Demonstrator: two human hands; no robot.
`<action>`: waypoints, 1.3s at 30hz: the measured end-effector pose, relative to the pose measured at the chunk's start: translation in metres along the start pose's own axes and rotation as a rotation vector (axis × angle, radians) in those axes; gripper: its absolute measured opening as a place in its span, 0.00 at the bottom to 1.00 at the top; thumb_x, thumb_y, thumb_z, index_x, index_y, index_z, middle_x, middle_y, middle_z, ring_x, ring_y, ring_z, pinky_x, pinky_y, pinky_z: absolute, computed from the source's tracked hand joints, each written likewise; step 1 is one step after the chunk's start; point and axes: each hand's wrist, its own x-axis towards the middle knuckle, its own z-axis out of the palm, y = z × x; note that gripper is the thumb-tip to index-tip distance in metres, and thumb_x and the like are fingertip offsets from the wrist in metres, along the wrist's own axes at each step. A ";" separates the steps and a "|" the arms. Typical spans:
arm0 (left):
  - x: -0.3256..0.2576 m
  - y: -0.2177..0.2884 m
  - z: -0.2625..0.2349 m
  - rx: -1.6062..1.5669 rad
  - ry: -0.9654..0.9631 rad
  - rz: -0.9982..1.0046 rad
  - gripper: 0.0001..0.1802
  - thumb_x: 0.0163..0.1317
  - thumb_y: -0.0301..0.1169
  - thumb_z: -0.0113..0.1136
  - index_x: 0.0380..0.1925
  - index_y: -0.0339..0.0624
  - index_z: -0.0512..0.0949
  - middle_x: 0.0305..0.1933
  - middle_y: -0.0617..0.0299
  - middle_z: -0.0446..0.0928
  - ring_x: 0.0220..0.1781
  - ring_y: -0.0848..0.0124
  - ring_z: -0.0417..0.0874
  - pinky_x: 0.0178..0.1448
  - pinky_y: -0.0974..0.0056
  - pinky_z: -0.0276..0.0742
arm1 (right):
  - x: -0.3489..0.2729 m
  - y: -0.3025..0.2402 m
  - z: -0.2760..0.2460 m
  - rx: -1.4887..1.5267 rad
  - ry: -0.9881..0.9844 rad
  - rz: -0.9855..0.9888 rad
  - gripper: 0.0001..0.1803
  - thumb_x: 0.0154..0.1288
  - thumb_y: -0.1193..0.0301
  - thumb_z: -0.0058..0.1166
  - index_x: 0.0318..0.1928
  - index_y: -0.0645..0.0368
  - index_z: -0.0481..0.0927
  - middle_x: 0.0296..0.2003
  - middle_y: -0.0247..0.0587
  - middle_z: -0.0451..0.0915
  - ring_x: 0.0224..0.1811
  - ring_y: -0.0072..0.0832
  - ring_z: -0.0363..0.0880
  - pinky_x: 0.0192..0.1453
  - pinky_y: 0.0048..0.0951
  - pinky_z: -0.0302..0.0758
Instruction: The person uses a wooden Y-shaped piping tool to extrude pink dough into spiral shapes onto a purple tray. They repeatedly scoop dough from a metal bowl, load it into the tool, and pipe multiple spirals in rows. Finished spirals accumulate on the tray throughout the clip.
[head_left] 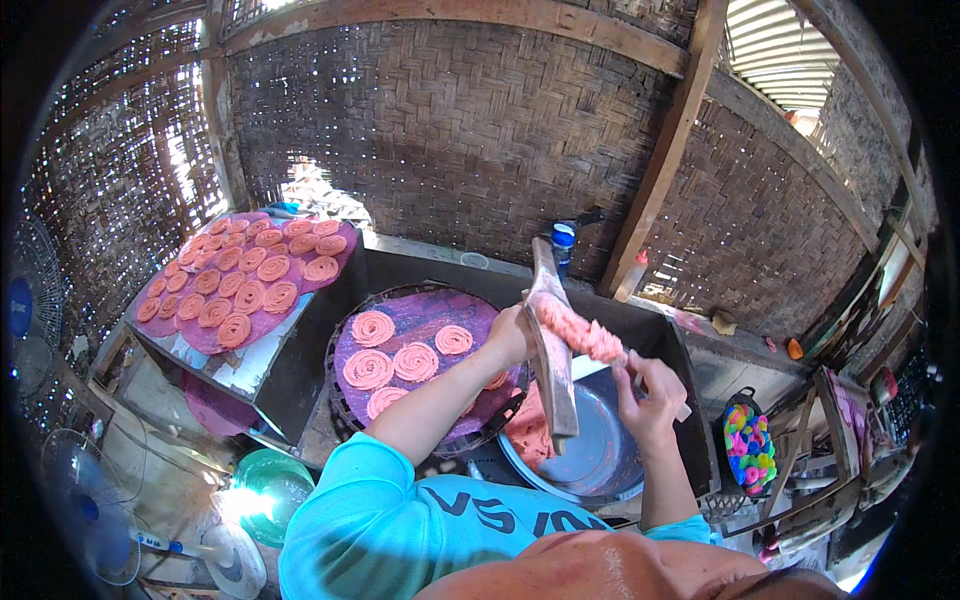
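Observation:
My left hand point(513, 336) is closed around a long wooden tool point(556, 385), wide in the middle and narrow at both ends, held upright over the work area. A lump of soft pink dough point(578, 330) sits against its right side. My right hand point(650, 398) grips a slim tool with a pale end point(683, 412); its other end meets the dough. Below is a grey-blue basin point(590, 440) with more pink dough point(530, 435) at its left side. By my left forearm lies a round tray point(338, 385) lined with purple sheeting, bearing several pink dough spirals point(415, 362).
Several dough spirals point(250, 296) cover a purple sheet on a raised box at left. A blue bottle point(563, 245) stands behind the wooden tool. A green bucket point(272, 490) and fans point(88, 500) are at lower left. A basket of colourful puffs point(750, 445) is at right.

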 end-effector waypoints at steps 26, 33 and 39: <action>-0.075 0.027 -0.104 -1.216 0.157 0.150 0.17 0.47 0.35 0.73 0.31 0.43 0.73 0.39 0.64 0.71 0.41 0.62 0.82 0.41 0.53 0.83 | -0.075 0.040 0.002 -0.587 -0.944 0.374 0.10 0.55 0.62 0.56 0.28 0.54 0.82 0.23 0.47 0.81 0.29 0.40 0.83 0.34 0.42 0.77; -0.079 0.033 -0.117 -1.489 0.020 0.427 0.16 0.49 0.35 0.71 0.25 0.41 0.71 0.41 0.59 0.67 0.46 0.50 0.81 0.47 0.49 0.82 | -0.208 0.072 0.123 -0.294 -1.281 0.139 0.17 0.63 0.56 0.48 0.34 0.54 0.83 0.36 0.46 0.83 0.33 0.39 0.84 0.36 0.36 0.79; -0.078 0.036 -0.118 -1.466 -0.088 0.600 0.16 0.48 0.34 0.72 0.23 0.40 0.72 0.42 0.58 0.67 0.48 0.49 0.80 0.52 0.49 0.80 | -0.033 -0.089 0.063 1.850 -0.862 1.000 0.28 0.60 0.46 0.50 0.50 0.55 0.75 0.42 0.54 0.79 0.24 0.39 0.80 0.28 0.40 0.76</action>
